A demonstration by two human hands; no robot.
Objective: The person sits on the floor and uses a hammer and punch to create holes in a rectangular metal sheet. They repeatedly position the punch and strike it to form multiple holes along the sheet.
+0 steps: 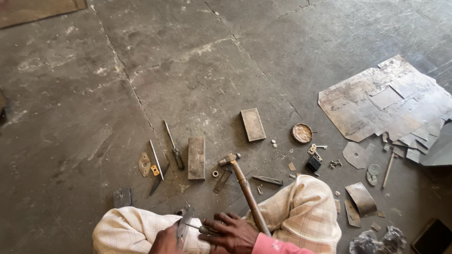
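Observation:
My left hand (165, 242) is at the bottom edge, gripping a narrow flat metal piece (183, 226) that stands upright over my knee. My right hand (233, 233), in a pink sleeve, lies beside it with fingers around a thin pointed tool (197, 228) whose tip touches the metal piece. A hammer (244, 183) with a wooden handle leans against my right leg, its head resting on the concrete floor. Both legs are covered by pale checked cloth (301, 211).
On the floor ahead lie two rectangular metal blocks (196, 157) (253, 124), a screwdriver (173, 145), a thin file (156, 160), a round tin (302, 133), keys (316, 149) and small scraps. Cut sheet metal (391, 101) is piled at the right.

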